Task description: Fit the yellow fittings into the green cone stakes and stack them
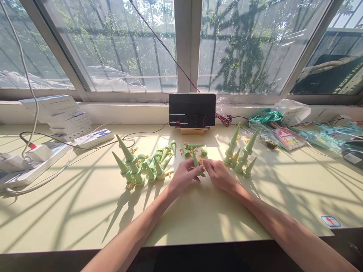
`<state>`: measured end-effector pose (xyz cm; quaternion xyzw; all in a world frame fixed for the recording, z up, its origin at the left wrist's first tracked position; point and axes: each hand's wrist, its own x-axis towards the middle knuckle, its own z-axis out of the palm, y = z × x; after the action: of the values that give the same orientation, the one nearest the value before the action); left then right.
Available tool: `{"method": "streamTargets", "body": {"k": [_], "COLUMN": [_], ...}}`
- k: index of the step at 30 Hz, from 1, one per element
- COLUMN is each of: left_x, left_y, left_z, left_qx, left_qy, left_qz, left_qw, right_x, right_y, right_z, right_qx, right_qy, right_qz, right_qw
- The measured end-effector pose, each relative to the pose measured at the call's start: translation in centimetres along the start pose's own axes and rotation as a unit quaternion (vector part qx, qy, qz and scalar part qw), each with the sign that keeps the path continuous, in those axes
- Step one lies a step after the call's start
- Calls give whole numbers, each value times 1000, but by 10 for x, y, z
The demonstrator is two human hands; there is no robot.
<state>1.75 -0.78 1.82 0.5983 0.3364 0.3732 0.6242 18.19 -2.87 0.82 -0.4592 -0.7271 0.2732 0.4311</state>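
Near the middle of the table my left hand (185, 173) is closed around a green plastic cone-shaped spike (195, 158), its tip pointing up and away. Close against it, my right hand (217, 173) has its fingers pinched together at the spike's side; what they hold is hidden. To the left stand several green spikes (130, 160), some stacked upright, with others lying behind them. On the right another group of green spikes (242, 158) stands upright. Small yellow valve-like pieces (169, 173) lie among the spikes. Just beyond my hands lie more green parts (185, 151).
A dark phone (193, 121) leans against a black tablet (210, 109) by the window. Stacked white boxes (61, 113) and a power strip (42, 164) with cables occupy the left. Plastic bags (286, 132) and wires lie at the right. A sticker (330, 221) marks the front right edge.
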Motion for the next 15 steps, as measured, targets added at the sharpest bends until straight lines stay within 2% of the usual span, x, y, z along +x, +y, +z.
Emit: {"method": "streamTargets", "body": {"k": [6,15], "left_x": [1,-2], "left_y": [-4,-5], "left_z": [1,4], "left_qx": [33,147], "left_qy": [9,44], "left_qz": [48,119], "left_qw": [998,981], "right_x": [1,1], "right_y": [5,13], "right_z": [2,5], "right_qx": [4,14], "right_qy": [14,18], "right_qz": [5,71], "right_qw": [1000,997]}}
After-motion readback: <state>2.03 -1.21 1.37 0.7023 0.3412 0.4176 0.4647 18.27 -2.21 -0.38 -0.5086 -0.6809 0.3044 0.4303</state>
